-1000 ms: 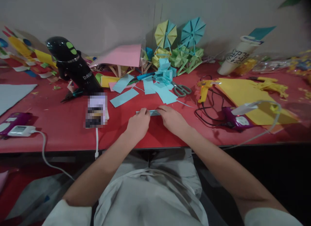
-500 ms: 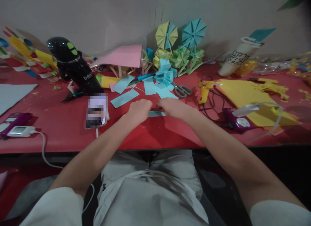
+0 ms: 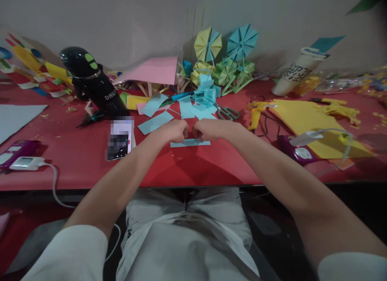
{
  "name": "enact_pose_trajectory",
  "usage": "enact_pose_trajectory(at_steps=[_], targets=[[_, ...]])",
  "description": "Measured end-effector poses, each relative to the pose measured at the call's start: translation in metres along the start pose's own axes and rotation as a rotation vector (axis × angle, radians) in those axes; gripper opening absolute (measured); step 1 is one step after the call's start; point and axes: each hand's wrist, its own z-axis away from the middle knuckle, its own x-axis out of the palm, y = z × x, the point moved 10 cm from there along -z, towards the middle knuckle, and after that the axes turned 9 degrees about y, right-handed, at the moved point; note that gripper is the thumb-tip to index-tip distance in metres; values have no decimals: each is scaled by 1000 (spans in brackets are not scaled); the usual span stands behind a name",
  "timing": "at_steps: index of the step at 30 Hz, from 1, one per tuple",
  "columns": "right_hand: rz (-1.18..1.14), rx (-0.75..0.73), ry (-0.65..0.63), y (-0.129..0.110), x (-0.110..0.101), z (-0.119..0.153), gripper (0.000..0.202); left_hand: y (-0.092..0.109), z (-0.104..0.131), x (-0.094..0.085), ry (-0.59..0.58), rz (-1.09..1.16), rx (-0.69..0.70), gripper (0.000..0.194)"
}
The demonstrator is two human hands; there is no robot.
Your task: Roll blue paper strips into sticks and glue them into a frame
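Near the table edge (image 3: 187, 177), the blue strip (image 3: 189, 143) looked folded, left hand (image 3: 177, 130) and right hand (image 3: 210, 128) both clenched at its far side (couldn't tell if pinching). Farther off, blue slips (image 3: 155, 122) lay flat, apparently unfolded.

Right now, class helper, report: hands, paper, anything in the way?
Both hands, left and right, curled at the far edge of the narrow light-blue paper strip. Strip flat on the red tabletop. Nothing lying on its visible part.
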Motion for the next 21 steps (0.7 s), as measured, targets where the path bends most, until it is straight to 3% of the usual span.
enact_pose_trajectory(at_steps=[11,21], targets=[[62,4,-20,-10,-4,5,32,3,-6,4,-31,-14,69,34],[102,-19,36,-10,0,3,29,2,5,-3,4,-15,3,30]])
